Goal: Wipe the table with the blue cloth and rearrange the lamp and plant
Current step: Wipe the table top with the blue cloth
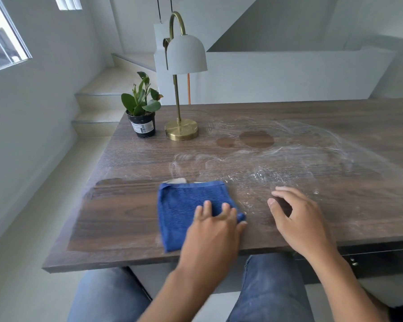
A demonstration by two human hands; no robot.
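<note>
The cloth [191, 212] is pressed flat to the counter [126, 217] by the left hand [215, 225]; its fingers lie on top and the thumb is hooked at the cloth's right edge, so the grip is a press with a light pinch rather than a clench. The right hand [298, 212] is released, fingers loosely curved, held just over or on the dusty surface beside the cloth; contact cannot be told.

The cloth is folded, near the front edge, left of centre. A cleaned dark band is seen to its left; white powder [277, 163] is spread across the middle and right.

Risks, as judged: powder could be pushed off the front edge onto the lap if strokes are drawn toward the body. The right hand could smear dust back onto cleaned wood. A wide sweep to the far left could knock the plant [141, 110], which is light and near the corner, or the lamp [182, 89], top-heavy on a small base. Two bare round marks [256, 138] beside the lamp base could be left ringed with dust.

Counted: one cloth, one lamp, one plant, two hands, two round marks.
</note>
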